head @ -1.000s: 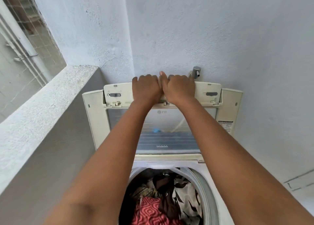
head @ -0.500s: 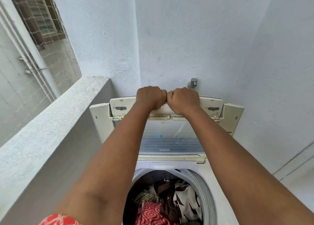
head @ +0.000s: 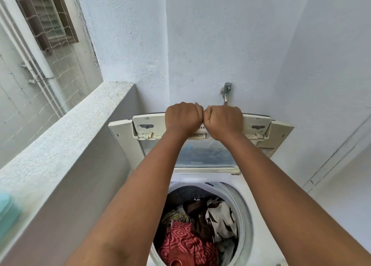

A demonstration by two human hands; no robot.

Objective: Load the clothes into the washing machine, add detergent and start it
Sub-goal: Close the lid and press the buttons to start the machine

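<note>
Pale blue-grey rough plaster walls point(head: 210, 44) meet in a corner, all lit by soft daylight. On the left there's a speckled concrete ledge point(head: 66, 129) with netting point(head: 66, 44) over the opening above it. Outside you can see a white drainpipe point(head: 40, 56) and a brown louvred window point(head: 44, 18). A metal tap point(head: 226, 91) sticks out of the back wall, and something blurry and teal point(head: 7, 211) sits on the ledge.

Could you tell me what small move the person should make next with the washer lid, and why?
Probably pull the lid forward and down to close it. Both the left hand and the right hand grip its raised top edge, side by side, and the drum below already holds clothes. Whether detergent has gone in cannot be told from this view, so that is worth checking first.
</note>
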